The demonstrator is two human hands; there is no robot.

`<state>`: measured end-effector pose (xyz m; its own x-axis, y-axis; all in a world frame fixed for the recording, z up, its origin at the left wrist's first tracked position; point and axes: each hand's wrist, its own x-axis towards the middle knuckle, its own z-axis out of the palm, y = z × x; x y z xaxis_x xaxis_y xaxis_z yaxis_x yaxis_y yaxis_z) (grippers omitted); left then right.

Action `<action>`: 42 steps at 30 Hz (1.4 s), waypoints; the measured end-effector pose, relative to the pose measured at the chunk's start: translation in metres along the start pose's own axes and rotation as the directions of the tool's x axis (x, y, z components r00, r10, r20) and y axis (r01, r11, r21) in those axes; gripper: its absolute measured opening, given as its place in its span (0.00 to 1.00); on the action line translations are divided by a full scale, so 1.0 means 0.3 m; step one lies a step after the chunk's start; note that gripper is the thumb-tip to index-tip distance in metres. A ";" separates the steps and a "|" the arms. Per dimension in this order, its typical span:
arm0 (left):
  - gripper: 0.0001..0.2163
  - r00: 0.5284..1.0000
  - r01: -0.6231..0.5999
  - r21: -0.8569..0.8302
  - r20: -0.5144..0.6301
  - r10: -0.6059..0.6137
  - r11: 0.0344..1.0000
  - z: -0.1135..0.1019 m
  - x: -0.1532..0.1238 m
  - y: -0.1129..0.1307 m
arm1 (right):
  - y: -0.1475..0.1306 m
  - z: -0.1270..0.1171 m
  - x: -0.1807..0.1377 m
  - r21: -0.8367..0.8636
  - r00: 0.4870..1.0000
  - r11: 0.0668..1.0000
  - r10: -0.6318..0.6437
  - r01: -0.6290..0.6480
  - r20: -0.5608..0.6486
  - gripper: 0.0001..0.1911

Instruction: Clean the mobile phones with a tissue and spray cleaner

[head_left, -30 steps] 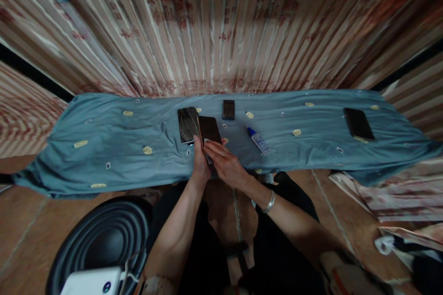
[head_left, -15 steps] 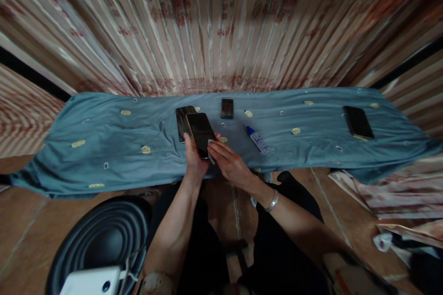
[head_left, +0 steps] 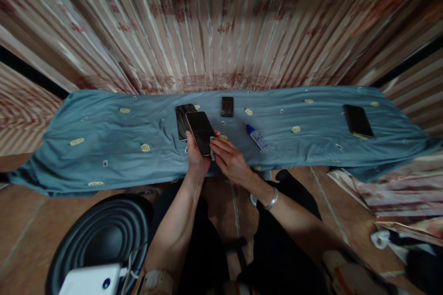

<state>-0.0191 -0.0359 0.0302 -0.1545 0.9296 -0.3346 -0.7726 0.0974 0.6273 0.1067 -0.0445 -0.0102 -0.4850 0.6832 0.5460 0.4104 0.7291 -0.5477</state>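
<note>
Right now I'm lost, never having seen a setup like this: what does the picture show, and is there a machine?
No machine is at work here: these are a person's own two bare hands. The picture comes from one camera worn on the head, looking forward and down. The left hand holds a dark phone, screen up. The right hand holds a small pale piece, its material unclear, at the phone's lower right edge. On the blue-green cloth lie a second dark device, partly hidden behind the held phone, a small dark square item, a blue-capped bottle on its side and, far right, a third dark device.
</note>
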 end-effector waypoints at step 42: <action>0.23 0.958 0.247 0.167 0.109 -0.267 0.955 0.006 -0.112 -0.080 | 0.222 -0.086 0.117 -0.079 0.978 0.977 0.194 -0.199 -0.071 0.25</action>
<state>0.0057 -0.0687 0.0276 0.1256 0.9029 -0.4110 -0.6731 0.3819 0.6333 0.1369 0.0290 -0.0110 -0.3403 0.8127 0.4730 0.5588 0.5793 -0.5934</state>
